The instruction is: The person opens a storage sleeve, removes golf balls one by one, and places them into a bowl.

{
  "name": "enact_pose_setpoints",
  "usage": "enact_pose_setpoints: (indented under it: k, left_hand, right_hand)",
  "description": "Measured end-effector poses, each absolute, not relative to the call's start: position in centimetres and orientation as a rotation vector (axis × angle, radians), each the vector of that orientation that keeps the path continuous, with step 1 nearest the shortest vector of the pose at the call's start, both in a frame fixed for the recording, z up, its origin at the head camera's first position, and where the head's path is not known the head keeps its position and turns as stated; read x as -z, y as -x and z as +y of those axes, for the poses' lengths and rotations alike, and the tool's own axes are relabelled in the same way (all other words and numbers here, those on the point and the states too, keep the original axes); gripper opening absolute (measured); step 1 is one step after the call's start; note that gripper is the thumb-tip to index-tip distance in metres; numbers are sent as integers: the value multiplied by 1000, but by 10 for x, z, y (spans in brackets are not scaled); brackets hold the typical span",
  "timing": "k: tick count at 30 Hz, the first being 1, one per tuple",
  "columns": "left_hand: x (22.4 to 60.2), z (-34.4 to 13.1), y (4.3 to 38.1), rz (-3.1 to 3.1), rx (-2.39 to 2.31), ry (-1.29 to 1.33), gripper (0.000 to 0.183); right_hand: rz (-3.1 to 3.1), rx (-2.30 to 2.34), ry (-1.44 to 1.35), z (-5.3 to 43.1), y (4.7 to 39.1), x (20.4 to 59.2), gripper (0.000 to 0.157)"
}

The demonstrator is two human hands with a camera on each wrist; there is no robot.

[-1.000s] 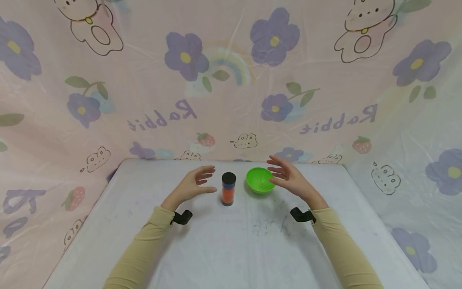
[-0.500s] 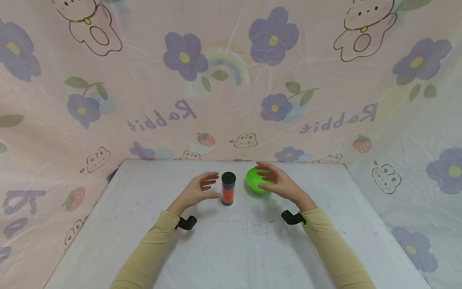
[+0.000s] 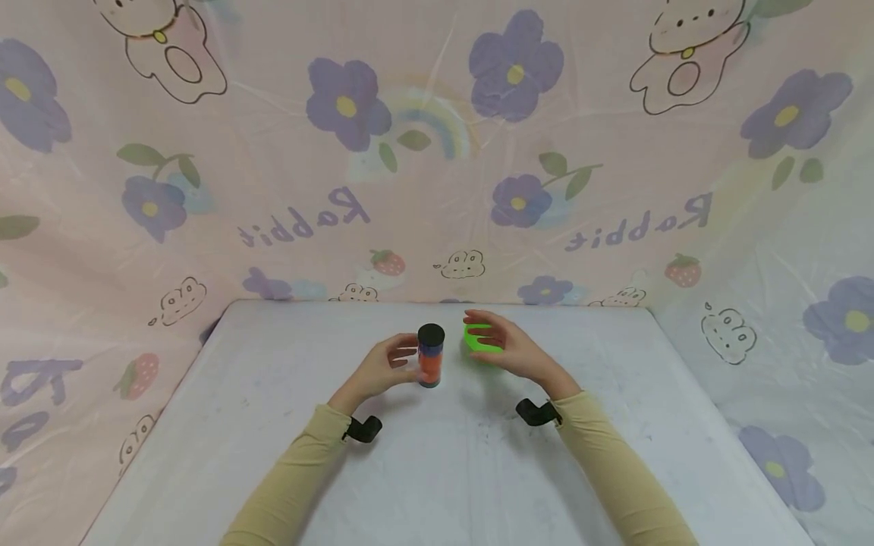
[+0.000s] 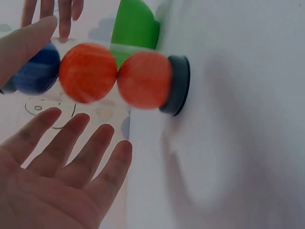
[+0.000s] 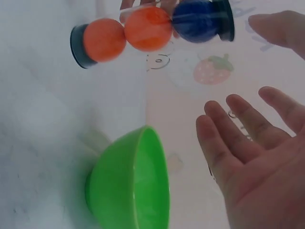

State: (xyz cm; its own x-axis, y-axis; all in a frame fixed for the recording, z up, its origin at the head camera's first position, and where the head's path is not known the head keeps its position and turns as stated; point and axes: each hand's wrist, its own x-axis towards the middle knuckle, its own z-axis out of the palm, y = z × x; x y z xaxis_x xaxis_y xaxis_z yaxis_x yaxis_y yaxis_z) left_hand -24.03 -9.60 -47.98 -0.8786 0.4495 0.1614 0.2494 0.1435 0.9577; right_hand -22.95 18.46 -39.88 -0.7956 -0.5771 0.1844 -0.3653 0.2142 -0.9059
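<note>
A clear tube (image 3: 430, 356) with a black lid stands upright on the table. Inside it, the left wrist view shows two orange balls (image 4: 88, 72) and a blue ball (image 4: 38, 70). My left hand (image 3: 382, 368) is spread at the tube's left side, thumb and fingers apart around it; whether they touch it I cannot tell. To the right is a green bowl (image 3: 478, 343), partly hidden in the head view by my right hand (image 3: 514, 350). That hand hovers above and in front of the bowl, fingers extended and holding nothing. The right wrist view shows the bowl (image 5: 126, 183) upright.
The white table (image 3: 437, 470) carries faint dark smudges. A patterned cloth (image 3: 423, 174) hangs behind it and along both sides. Each wrist wears a black camera mount, on the left (image 3: 364, 429) and on the right (image 3: 536, 412).
My left hand has moved rightward to the tube. My right hand has moved leftward across the bowl, covering more of it. Tube and bowl stay in place.
</note>
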Motion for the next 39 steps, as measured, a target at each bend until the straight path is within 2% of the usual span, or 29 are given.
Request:
enact_pose_setpoints:
  k: [13, 20, 39]
  left_hand:
    - [486, -86, 239, 2250, -1831, -647, 64]
    - [461, -84, 227, 2193, -1853, -664, 56]
    - [464, -78, 228, 2203, -1933, -664, 43]
  right_hand:
    - [2308, 1583, 997, 165, 231, 397, 66]
    - [2277, 1579, 1022, 156, 232, 397, 65]
    - [2389, 1532, 1030, 133, 228, 395, 61]
